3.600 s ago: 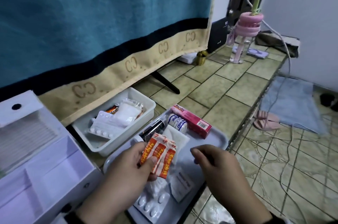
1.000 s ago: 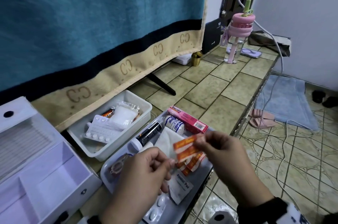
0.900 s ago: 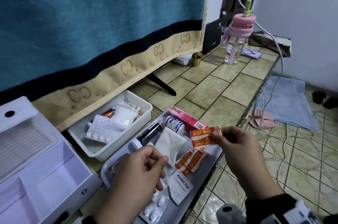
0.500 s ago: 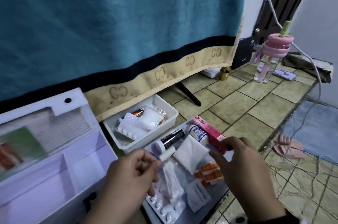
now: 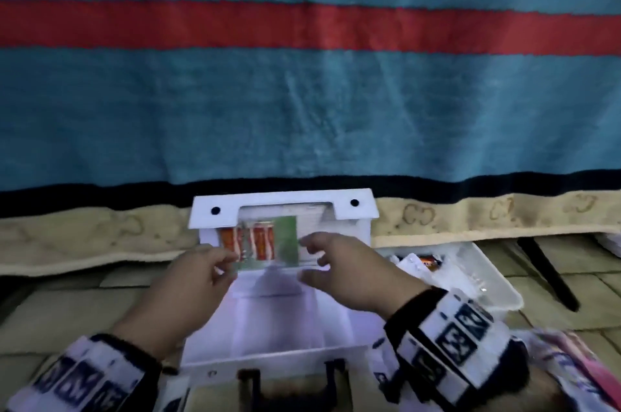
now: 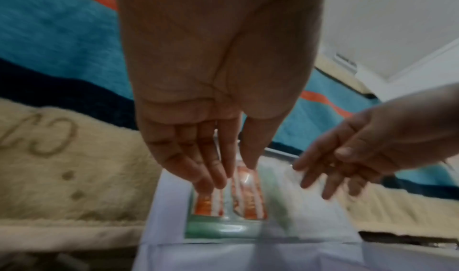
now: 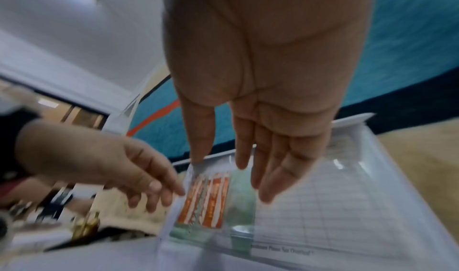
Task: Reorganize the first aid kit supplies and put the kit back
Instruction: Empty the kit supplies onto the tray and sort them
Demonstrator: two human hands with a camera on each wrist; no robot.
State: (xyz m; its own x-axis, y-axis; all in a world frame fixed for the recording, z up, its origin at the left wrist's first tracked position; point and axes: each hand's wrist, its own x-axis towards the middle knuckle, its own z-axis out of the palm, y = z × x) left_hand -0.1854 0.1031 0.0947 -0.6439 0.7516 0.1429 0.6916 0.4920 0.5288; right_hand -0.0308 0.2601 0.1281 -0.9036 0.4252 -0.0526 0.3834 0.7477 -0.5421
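Head view: 2 orange sachets (image 5: 256,241) in white kit's (image 5: 268,327) lid pocket.

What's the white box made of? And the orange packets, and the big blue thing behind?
Box: looks like smooth, hard white plastic, with straight edges.
Packets: probably glossy printed foil or paper; they glint under a clear pocket.
Blue thing: fuzzy woven cloth, like a blanket.

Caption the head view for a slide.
Both hands at orange sachets in the white kit's lid pocket.

Fuzzy cloth blanket (image 5: 302,109); glossy plastic kit box (image 5: 279,337).
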